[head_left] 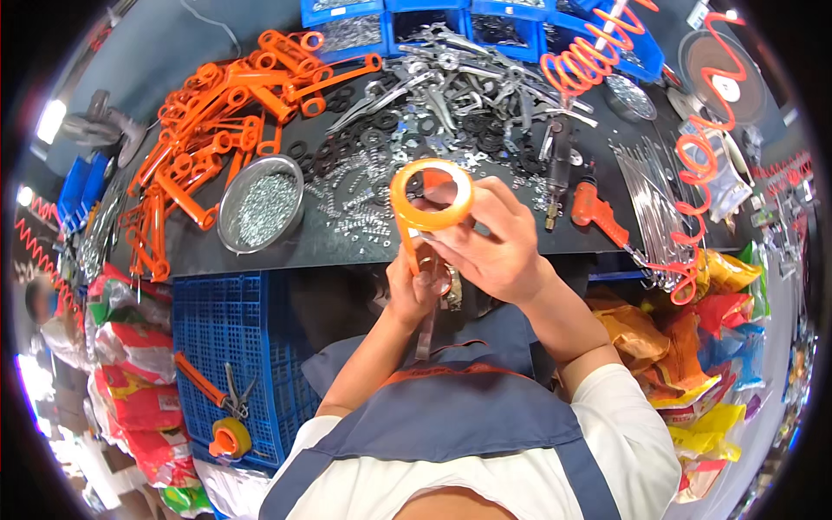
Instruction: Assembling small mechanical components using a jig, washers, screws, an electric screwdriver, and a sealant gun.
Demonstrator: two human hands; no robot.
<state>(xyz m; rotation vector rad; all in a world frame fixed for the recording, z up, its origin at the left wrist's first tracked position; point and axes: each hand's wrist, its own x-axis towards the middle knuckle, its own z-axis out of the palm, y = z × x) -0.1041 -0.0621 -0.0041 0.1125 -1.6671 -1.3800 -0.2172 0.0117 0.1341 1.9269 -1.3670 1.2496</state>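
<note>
An orange ring-ended metal part [400, 208] is raised over the front edge of the bench, its wide ring facing up. My right hand [503, 238] is closed on the right side of that ring, fingers curled around its rim. Lower down, my left hand [411, 284] is wrapped around the narrower end of the same part. Below the left fingers hangs a flat greyish strip [425, 334]; whether it belongs to the part I cannot tell. Small springs [360, 195] and black rings [368, 130] lie on the bench just beyond my hands.
Similar orange parts [238, 95] are heaped at left, beside a bowl of small metal pieces [260, 208]. Grey metal levers [451, 78] pile up before blue bins [503, 35]. An orange-red power tool [598, 212] and coiled red hoses [702, 165] are at right. A blue crate [221, 321] stands below.
</note>
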